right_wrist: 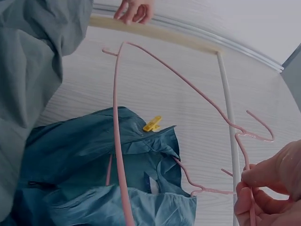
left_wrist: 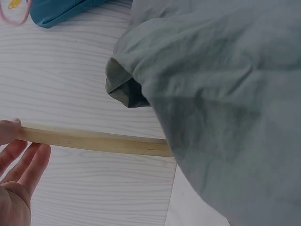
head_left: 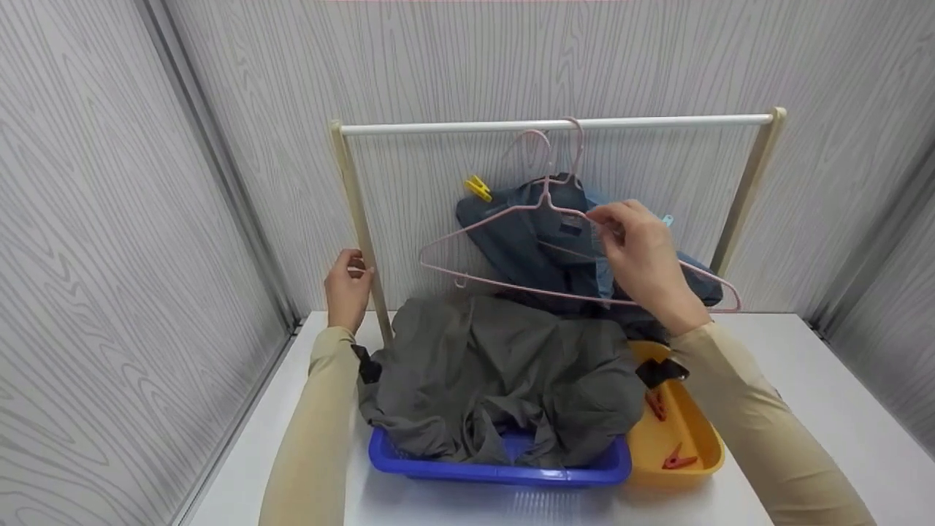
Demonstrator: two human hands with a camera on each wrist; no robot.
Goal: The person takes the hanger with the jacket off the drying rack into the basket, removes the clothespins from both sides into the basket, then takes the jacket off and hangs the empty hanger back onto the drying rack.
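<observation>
My right hand (head_left: 646,256) pinches a bare pink clothes hanger (head_left: 511,290) by its shoulder, near the neck. The hanger's hook stands close to the white rail (head_left: 438,128); whether they touch I cannot tell. At the left, my left hand (head_left: 348,288) holds the wooden post (left_wrist: 99,141) of the rack between thumb and fingers. Behind the bare hanger, a dark blue garment (right_wrist: 84,141) hangs from the rail on a second pink hanger (head_left: 579,146). A yellow clothespin (head_left: 478,188) is at its left shoulder, and a light blue clothespin (head_left: 668,220) shows at the right.
A crumpled grey garment (head_left: 504,365) fills a blue basket (head_left: 504,471) below the rack. To its right stands a yellow basket (head_left: 712,438) containing red clothespins (head_left: 679,459). The rack's other wooden post (head_left: 749,190) rises at the right, and patterned grey panels surround the white table (head_left: 840,380).
</observation>
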